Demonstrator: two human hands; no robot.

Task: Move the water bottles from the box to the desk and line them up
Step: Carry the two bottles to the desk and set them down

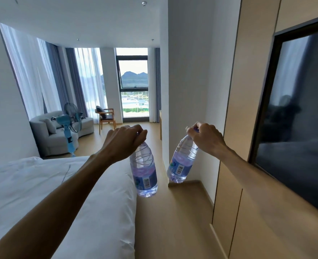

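Observation:
I hold two clear plastic water bottles with blue labels, one in each hand, both gripped at the cap and hanging down in the air. My left hand (125,142) holds the left bottle (144,172), which hangs nearly upright beside the bed's edge. My right hand (204,138) holds the right bottle (182,161), tilted with its base swung to the left. Both bottles hang over the wooden floor of a narrow aisle. A sliver of a wooden desk (160,124) shows behind the white wall corner ahead. No box is in view.
A bed with white sheets (42,193) fills the left side. A wall-mounted dark TV (294,128) and beige wall panels (234,128) line the right. Farther off stand a grey sofa (51,133), a blue standing fan (70,126), a wooden chair (105,116) and tall windows.

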